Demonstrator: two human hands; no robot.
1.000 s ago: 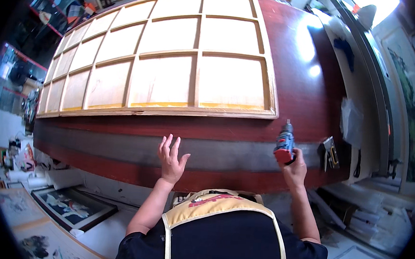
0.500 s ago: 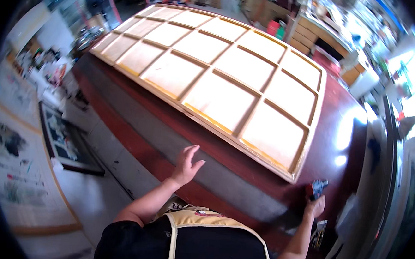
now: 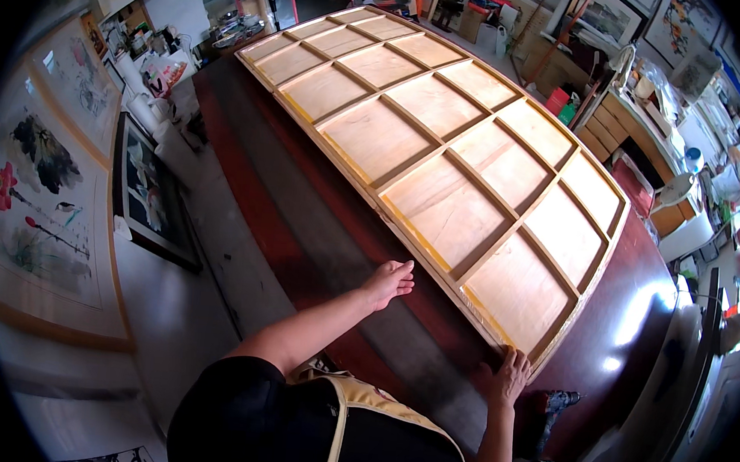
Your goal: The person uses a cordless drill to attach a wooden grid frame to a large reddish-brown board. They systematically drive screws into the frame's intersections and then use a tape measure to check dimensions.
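Observation:
A large wooden panel (image 3: 439, 103) lies on the table, ribbed with strips into a grid of shallow square cells. Its near right corner is in my right hand (image 3: 511, 378), the fingers hooked over the edge strip. My left hand (image 3: 390, 285) hovers just short of the panel's near long edge; its fingers are loosely bent, with nothing in them. To the right of my right hand a cordless drill (image 3: 557, 402) rests on the dark red tabletop, apart from the panel and let go.
Beneath the panel, the dark red table (image 3: 641, 276) has a grey band along its near side. Framed flower paintings (image 3: 55, 200) and a dark-framed picture (image 3: 151, 190) stand at the left. A cluttered wooden cabinet (image 3: 622, 128) is at the far right.
My right hand has put the drill down on the table and taken hold of the panel's corner. My left hand has moved toward the panel's edge. The view has turned.

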